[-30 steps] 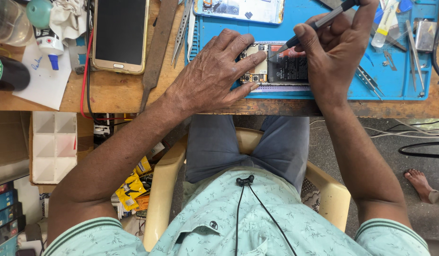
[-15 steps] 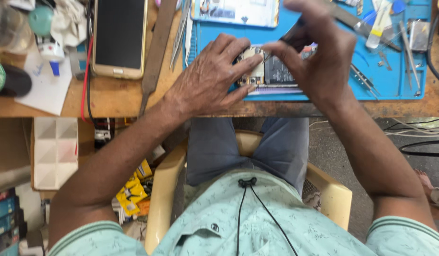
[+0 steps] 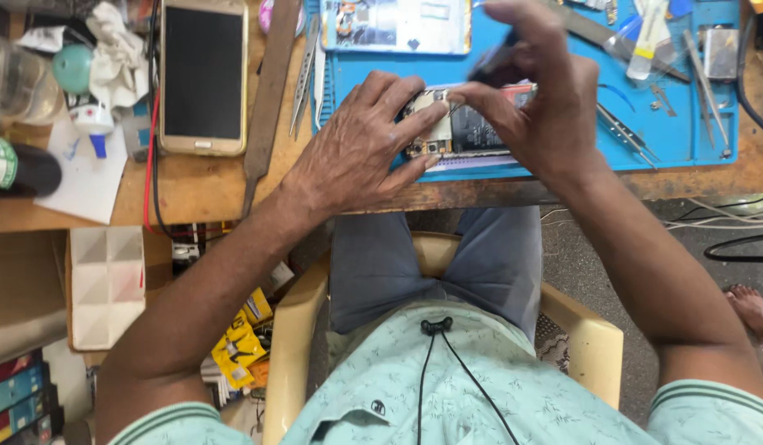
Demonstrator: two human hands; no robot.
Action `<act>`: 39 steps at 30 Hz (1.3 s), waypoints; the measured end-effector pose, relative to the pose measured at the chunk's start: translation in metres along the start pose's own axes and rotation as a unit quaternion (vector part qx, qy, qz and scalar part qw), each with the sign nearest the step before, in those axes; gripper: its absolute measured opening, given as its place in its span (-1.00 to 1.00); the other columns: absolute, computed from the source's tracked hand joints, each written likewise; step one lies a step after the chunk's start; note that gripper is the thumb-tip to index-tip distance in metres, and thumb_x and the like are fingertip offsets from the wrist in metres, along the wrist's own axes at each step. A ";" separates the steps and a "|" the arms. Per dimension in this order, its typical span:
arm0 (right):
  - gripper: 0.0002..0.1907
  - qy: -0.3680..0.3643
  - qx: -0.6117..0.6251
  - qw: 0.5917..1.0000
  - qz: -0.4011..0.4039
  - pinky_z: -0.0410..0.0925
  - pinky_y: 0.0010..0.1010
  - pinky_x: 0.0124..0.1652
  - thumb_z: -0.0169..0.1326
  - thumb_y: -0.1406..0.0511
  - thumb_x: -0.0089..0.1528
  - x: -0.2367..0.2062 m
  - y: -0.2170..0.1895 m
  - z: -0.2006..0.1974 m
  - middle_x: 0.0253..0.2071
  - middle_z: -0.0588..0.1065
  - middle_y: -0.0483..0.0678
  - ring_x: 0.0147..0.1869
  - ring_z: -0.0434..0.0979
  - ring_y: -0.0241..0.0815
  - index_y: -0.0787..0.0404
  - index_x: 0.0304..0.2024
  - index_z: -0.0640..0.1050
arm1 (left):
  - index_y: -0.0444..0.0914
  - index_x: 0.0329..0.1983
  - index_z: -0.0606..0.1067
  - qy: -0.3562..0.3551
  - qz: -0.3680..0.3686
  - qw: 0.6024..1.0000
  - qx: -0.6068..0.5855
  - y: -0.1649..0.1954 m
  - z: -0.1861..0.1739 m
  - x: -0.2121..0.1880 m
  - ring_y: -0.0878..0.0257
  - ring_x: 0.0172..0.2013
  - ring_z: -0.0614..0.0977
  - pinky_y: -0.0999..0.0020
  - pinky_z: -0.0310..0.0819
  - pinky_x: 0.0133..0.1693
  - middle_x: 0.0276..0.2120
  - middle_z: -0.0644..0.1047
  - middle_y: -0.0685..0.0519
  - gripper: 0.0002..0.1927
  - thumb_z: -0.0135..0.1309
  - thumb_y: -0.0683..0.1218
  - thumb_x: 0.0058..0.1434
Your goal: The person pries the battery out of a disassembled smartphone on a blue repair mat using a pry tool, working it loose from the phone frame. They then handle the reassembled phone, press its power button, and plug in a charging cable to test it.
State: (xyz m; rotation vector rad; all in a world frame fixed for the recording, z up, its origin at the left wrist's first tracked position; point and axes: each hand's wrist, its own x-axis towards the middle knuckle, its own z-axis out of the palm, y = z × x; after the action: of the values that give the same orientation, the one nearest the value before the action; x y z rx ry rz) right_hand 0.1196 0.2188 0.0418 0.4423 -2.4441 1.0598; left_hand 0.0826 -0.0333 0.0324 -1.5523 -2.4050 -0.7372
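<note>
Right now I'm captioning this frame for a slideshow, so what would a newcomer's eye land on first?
First, the two hands meeting over an opened phone on the blue work mat: the left hand presses it down while the right hand pinches a dark tool above it. Next, the gold-framed smartphone lying face up with a dark screen, left of the mat on the wooden bench.

Wooden workbench, blue repair mat, gold smartphone, white paper
</note>
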 end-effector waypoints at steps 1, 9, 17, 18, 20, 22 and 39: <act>-0.34 -0.001 -0.002 1.000 -0.006 0.52 -0.41 -0.24 0.44 0.40 0.29 -0.001 0.003 0.000 -0.30 0.59 0.03 -0.19 0.69 -0.20 0.19 0.29 0.32 | -0.26 0.28 0.41 -0.001 -0.002 1.000 0.000 0.000 0.000 0.001 -0.08 0.16 0.38 0.00 0.34 0.21 0.16 0.36 -0.15 -0.43 0.26 0.04 0.28; -0.35 -0.023 -0.003 0.998 -0.062 0.56 -0.42 -0.17 0.43 0.40 0.31 0.006 0.007 -0.006 -0.21 0.61 0.06 -0.09 0.72 -0.18 0.16 0.28 0.30 | -0.24 0.29 0.42 -0.002 -0.014 1.000 0.006 0.000 0.003 -0.001 -0.07 0.16 0.38 0.01 0.36 0.21 0.16 0.36 -0.15 -0.43 0.25 0.05 0.28; -0.39 -0.094 0.062 0.990 -0.081 0.58 -0.44 0.05 0.33 0.51 0.46 0.004 -0.013 -0.009 -0.09 0.61 0.08 0.04 0.72 -0.16 0.18 0.39 0.25 | -0.26 0.32 0.42 0.000 0.000 1.000 0.015 -0.001 0.003 -0.001 -0.09 0.18 0.37 0.01 0.34 0.22 0.18 0.36 -0.15 -0.42 0.27 0.07 0.35; -0.39 -0.093 0.060 0.992 -0.067 0.57 -0.44 0.02 0.35 0.51 0.46 0.005 -0.015 -0.008 -0.13 0.61 0.07 0.01 0.72 -0.16 0.18 0.39 0.27 | -0.26 0.34 0.42 0.000 -0.010 1.000 0.006 0.000 0.002 -0.001 -0.09 0.17 0.37 0.01 0.34 0.23 0.17 0.36 -0.15 -0.40 0.27 0.06 0.32; -0.37 -0.086 0.043 0.994 -0.046 0.55 -0.44 -0.02 0.35 0.50 0.43 0.007 -0.017 -0.010 -0.14 0.61 0.07 -0.03 0.71 -0.17 0.18 0.39 0.27 | -0.27 0.37 0.41 0.009 -0.008 1.000 -0.010 0.000 0.001 0.000 -0.09 0.15 0.37 0.01 0.34 0.23 0.17 0.36 -0.16 -0.35 0.26 0.04 0.27; -0.38 -0.110 0.064 0.990 -0.053 0.57 -0.45 0.03 0.25 0.55 0.43 0.009 -0.015 -0.013 -0.07 0.63 0.07 0.07 0.72 -0.16 0.19 0.40 0.24 | -0.26 0.31 0.42 -0.005 -0.007 1.000 0.002 0.000 -0.001 0.002 -0.08 0.17 0.38 0.03 0.35 0.24 0.17 0.37 -0.14 -0.38 0.27 0.05 0.25; -0.06 0.175 0.292 0.935 0.103 0.54 -0.17 0.07 0.11 0.51 0.50 -0.097 0.083 -0.034 -0.01 0.59 0.27 0.00 0.68 0.10 -0.13 0.57 -0.24 | -0.32 0.38 0.36 -0.009 -0.009 0.999 0.043 -0.002 0.011 -0.005 -0.08 0.19 0.36 0.02 0.31 0.27 0.20 0.35 -0.16 -0.33 0.23 0.11 0.34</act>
State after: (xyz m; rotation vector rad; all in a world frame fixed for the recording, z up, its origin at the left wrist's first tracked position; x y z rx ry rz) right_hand 0.1737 0.3095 -0.0368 0.1496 -1.8610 1.7927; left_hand 0.0838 -0.0328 0.0204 -1.5122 -2.4315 -0.6164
